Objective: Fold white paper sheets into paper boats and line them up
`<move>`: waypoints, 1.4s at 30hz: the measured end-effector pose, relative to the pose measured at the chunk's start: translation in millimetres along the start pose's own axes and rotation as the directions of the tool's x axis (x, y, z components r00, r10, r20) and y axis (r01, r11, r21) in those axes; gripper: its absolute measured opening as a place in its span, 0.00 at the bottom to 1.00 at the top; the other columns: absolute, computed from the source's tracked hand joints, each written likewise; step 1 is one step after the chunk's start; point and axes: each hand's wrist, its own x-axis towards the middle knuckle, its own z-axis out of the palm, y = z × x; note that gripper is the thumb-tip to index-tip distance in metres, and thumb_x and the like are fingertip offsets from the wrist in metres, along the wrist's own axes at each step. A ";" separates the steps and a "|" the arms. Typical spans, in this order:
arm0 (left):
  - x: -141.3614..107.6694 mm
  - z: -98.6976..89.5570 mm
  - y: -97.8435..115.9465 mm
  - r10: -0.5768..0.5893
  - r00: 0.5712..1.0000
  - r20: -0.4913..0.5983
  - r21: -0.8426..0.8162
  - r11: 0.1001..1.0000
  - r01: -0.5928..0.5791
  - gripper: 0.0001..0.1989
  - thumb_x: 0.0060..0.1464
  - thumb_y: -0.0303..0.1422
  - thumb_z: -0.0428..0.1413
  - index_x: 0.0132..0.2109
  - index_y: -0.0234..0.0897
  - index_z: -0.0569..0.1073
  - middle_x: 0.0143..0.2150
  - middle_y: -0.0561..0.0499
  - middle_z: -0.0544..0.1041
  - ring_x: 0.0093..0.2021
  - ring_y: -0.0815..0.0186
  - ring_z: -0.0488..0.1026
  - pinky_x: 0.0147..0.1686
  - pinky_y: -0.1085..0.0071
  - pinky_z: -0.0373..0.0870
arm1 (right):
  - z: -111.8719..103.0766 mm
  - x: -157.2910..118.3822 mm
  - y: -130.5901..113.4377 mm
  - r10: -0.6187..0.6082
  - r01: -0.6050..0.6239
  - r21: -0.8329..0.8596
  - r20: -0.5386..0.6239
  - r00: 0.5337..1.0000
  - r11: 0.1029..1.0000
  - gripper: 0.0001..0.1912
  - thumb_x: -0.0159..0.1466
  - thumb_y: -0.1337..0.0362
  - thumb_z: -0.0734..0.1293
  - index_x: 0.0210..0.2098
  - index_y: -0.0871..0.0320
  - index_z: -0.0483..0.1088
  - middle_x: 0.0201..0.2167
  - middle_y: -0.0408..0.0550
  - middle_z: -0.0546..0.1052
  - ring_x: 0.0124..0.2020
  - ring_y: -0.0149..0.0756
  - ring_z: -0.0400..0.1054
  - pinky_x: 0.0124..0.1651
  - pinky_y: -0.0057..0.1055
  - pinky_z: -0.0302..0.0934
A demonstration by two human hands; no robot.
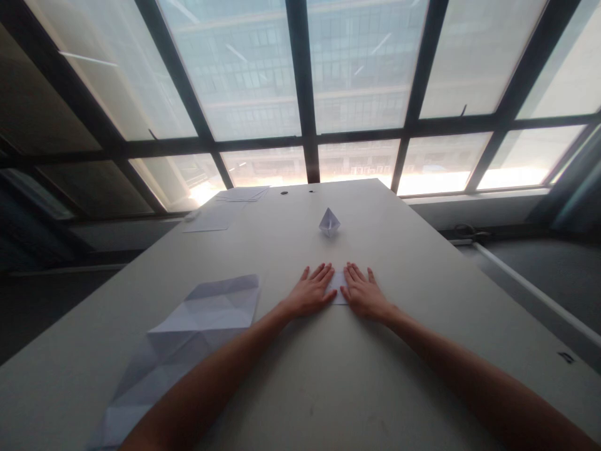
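A small piece of white paper (339, 297) lies flat on the table between my hands, its sides covered by them. My left hand (313, 289) presses down on its left part, fingers stretched forward. On the right part rests my right hand (365, 292), palm down with fingers extended. Both thumbs point inward over the sheet. How the paper is folded beneath the hands is hidden. Beyond the fingertips stands a folded paper boat (329, 223) with a pointed middle.
A large creased sheet of paper (201, 319) lies left, partly behind my left forearm. More white sheets (220, 213) lie at the table's far left corner. The white table (300, 388) reaches toward tall windows (357, 62). A small dark mark (566, 357) sits near the right edge.
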 end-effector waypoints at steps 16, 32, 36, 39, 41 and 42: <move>-3.7 1.3 1.3 -0.319 0.948 -0.017 0.039 0.947 0.319 0.39 0.65 0.50 0.37 0.71 0.22 0.46 0.73 0.33 0.42 0.73 0.49 0.36 0.67 0.44 0.37 | 4.6 -0.8 2.5 0.284 -0.289 -0.059 -0.075 0.956 0.956 0.32 0.70 0.61 0.51 0.68 0.75 0.49 0.70 0.67 0.48 0.72 0.51 0.37 0.68 0.56 0.27; -1.1 0.1 -7.0 -0.107 0.980 -0.169 -0.157 0.984 0.081 0.28 0.69 0.48 0.35 0.67 0.43 0.60 0.69 0.47 0.60 0.70 0.60 0.52 0.67 0.52 0.45 | -15.5 -1.1 4.6 -0.264 0.267 0.083 -0.049 0.963 0.960 0.39 0.64 0.43 0.63 0.68 0.56 0.55 0.69 0.62 0.54 0.70 0.51 0.44 0.68 0.53 0.38; -1.7 -3.5 -5.5 -0.038 0.984 -0.175 -0.201 0.980 0.002 0.27 0.68 0.49 0.40 0.66 0.44 0.62 0.68 0.49 0.63 0.69 0.62 0.54 0.68 0.56 0.47 | -15.1 -1.3 3.9 -0.228 0.236 0.077 -0.092 0.969 0.969 0.37 0.66 0.43 0.61 0.68 0.57 0.56 0.67 0.64 0.57 0.69 0.51 0.48 0.68 0.53 0.42; -2.3 -4.3 -5.7 -0.029 0.985 -0.170 -0.209 0.978 -0.007 0.27 0.66 0.51 0.42 0.66 0.45 0.63 0.68 0.49 0.62 0.70 0.61 0.54 0.68 0.55 0.45 | -15.6 -1.2 4.0 -0.231 0.240 0.074 -0.110 0.967 0.968 0.36 0.67 0.43 0.60 0.67 0.55 0.56 0.67 0.63 0.59 0.68 0.50 0.51 0.67 0.52 0.44; -2.4 -4.5 -6.5 -0.020 0.988 -0.156 -0.206 0.979 -0.013 0.28 0.65 0.52 0.44 0.66 0.46 0.63 0.69 0.49 0.61 0.70 0.59 0.53 0.68 0.55 0.44 | -16.2 -0.8 4.6 -0.234 0.243 0.069 -0.114 0.966 0.968 0.34 0.68 0.45 0.60 0.67 0.55 0.58 0.66 0.62 0.60 0.68 0.49 0.52 0.67 0.51 0.45; -2.5 -4.8 -7.0 -0.014 0.989 -0.147 -0.207 0.978 -0.017 0.29 0.64 0.53 0.45 0.65 0.46 0.63 0.69 0.50 0.61 0.70 0.59 0.52 0.68 0.54 0.44 | -16.7 -0.5 5.0 -0.233 0.242 0.068 -0.116 0.966 0.968 0.32 0.68 0.46 0.59 0.66 0.55 0.59 0.66 0.62 0.61 0.68 0.48 0.52 0.67 0.50 0.46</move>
